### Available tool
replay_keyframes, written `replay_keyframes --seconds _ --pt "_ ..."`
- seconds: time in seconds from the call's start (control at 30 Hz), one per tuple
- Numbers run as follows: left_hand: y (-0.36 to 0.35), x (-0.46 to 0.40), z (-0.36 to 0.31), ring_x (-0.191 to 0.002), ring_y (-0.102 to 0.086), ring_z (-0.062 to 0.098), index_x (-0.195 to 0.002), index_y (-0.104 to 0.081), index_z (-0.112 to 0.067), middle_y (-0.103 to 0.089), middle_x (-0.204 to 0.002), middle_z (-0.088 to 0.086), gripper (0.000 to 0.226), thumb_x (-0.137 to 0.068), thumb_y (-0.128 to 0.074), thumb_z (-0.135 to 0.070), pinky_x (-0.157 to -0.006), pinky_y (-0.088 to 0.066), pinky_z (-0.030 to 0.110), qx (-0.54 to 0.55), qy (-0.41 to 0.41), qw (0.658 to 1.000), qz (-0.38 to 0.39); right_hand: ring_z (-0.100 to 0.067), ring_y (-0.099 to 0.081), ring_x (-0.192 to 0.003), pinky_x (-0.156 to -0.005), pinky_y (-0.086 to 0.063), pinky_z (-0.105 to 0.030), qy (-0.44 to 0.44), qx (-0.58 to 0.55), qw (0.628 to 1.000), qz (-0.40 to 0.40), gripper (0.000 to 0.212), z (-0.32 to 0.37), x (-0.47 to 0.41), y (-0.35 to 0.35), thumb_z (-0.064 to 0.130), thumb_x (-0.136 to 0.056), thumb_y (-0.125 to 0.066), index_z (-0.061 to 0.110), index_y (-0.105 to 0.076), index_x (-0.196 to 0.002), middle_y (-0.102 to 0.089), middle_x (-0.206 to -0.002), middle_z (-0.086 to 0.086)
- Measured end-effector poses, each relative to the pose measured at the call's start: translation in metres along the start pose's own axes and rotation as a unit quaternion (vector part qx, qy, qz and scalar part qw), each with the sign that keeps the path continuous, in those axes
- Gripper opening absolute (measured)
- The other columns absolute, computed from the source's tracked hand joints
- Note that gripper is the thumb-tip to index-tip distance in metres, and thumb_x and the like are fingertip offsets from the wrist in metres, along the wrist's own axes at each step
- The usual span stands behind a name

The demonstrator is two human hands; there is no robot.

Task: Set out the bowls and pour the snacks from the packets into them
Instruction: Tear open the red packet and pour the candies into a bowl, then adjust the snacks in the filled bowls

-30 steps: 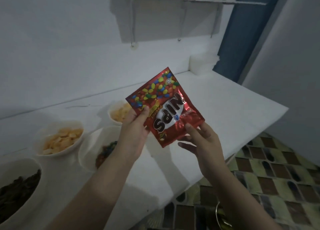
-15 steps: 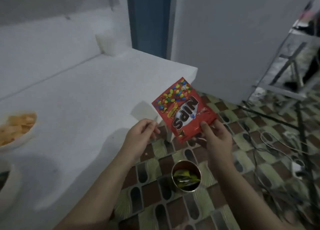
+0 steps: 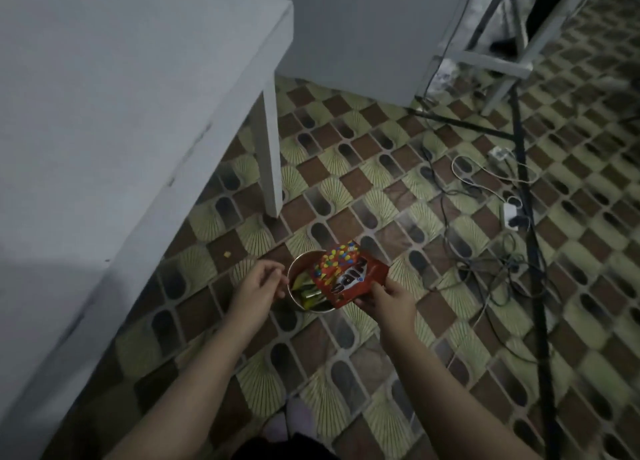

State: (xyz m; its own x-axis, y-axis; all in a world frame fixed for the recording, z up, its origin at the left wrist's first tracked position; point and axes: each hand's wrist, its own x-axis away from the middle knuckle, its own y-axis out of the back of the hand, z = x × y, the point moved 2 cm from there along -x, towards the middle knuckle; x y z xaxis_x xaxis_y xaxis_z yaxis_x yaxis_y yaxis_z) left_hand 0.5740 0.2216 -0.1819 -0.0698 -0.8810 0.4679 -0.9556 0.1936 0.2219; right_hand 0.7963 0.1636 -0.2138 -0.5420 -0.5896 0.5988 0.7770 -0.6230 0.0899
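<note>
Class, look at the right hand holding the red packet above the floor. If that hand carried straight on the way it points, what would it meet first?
Most likely the round metal tin on the floor: the right hand points the red packet over its opening. How far above the tin it is remains unclear.

Home room: tiled floor point(image 3: 346, 182), white table point(image 3: 104, 113), cables point(image 3: 485, 262)

Near rim and part of inside of metal tin point(image 3: 297, 276) covered by red packet point(image 3: 349, 274); wrappers inside too dim to identify. Packet's lower corner hidden under right hand point(image 3: 389, 298). Table point(image 3: 104, 113) cut off at left and top edges. Both forearms cropped at bottom edge
</note>
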Motion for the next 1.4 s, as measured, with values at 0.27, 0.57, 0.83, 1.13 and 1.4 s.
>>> replay_keyframes --seconds 0.27,0.57,0.83,1.13,1.4 --pt "-0.015 -0.088 0.131 -0.077 -0.061 0.013 -0.103 -0.063 -0.022 -0.067 -0.094 0.001 0.017 -0.101 -0.046 -0.019 -0.069 -0.046 0.027 0.009 0.0 1.0 -0.02 -0.027 -0.076 -0.075 -0.058 -0.06 -0.028 -0.052 0.039 0.998 -0.019 0.022 -0.151 -0.149 -0.046 0.004 -0.095 -0.057 0.0 -0.068 -0.113 -0.073 -0.1 -0.021" --pt "-0.009 -0.138 0.21 -0.078 -0.063 0.009 -0.103 -0.061 -0.024 -0.067 -0.097 0.0 0.017 -0.101 -0.045 -0.019 -0.069 -0.046 0.02 0.007 -0.024 0.999 -0.047 -0.014 -0.058 -0.071 -0.046 -0.048 -0.015 -0.053 0.106 0.993 -0.02 0.041 -0.245 -0.246 -0.1 0.024 -0.099 -0.058 0.001 -0.055 -0.133 -0.065 -0.116 -0.014" --pt "0.007 -0.072 0.115 -0.076 -0.064 0.006 -0.102 -0.063 -0.023 -0.069 -0.093 -0.004 0.017 -0.101 -0.046 -0.021 -0.071 -0.05 0.022 0.023 -0.073 0.996 -0.055 -0.022 -0.071 -0.077 -0.068 -0.06 -0.034 -0.034 -0.078 0.996 0.034 0.033 -0.133 -0.101 -0.095 0.027 -0.106 -0.042 0.004 -0.063 -0.117 -0.072 -0.092 -0.013" --pt "0.056 0.096 -0.079 -0.08 -0.064 0.009 -0.098 -0.062 -0.024 -0.067 -0.085 -0.006 0.02 -0.101 -0.042 -0.019 -0.074 -0.055 0.024 0.064 -0.221 0.969 -0.087 -0.013 -0.059 -0.066 -0.062 -0.05 -0.025 0.285 -0.062 0.939 0.182 0.033 0.093 0.147 -0.083 0.021 -0.105 -0.043 0.019 -0.065 -0.08 -0.064 -0.068 0.003" --pt "0.21 0.256 -0.136 -0.08 -0.064 0.012 -0.1 -0.061 -0.022 -0.067 -0.087 -0.008 0.017 -0.101 -0.045 -0.019 -0.075 -0.055 0.022 0.043 -0.293 0.911 -0.287 -0.017 -0.057 -0.062 -0.054 -0.048 -0.026 0.43 -0.029 0.79 0.436 0.03 0.16 0.343 -0.167 0.007 -0.106 -0.039 0.001 -0.06 -0.085 -0.06 -0.07 -0.01"
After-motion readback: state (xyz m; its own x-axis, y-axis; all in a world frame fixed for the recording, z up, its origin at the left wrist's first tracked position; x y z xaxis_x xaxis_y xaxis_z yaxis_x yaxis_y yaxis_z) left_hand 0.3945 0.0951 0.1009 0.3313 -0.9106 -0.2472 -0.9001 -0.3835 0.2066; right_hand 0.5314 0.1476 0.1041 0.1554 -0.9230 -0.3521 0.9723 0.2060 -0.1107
